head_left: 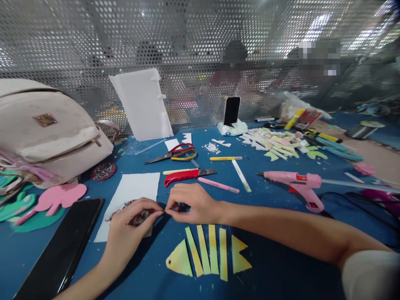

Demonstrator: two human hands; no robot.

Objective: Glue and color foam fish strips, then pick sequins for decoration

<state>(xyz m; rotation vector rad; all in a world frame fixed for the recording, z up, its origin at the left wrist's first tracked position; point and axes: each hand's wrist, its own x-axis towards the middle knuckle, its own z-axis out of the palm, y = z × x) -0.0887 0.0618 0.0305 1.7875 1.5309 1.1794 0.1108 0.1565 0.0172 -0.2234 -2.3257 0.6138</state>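
Observation:
My left hand [136,218] and my right hand [192,204] meet fingertip to fingertip over the blue table. Each is closed in a pinch, and a tiny dark thing shows between the fingertips, too small to name. Beneath my left hand lies a white paper sheet [137,183] with a heap of small colourful bits, partly hidden by the fingers. Just below my right hand, a fish cut into pieces is laid out: a yellow-green head [180,260] with a dark eye, several separate strips [213,250], and a forked tail [240,255].
Behind my hands lie a red-handled knife [183,177], scissors [175,153] and markers [218,185]. A pink glue gun [293,181] with its cord is at right, below a pile of cut pieces [275,141]. Leftward are a black phone [59,250] and a pale backpack [50,129].

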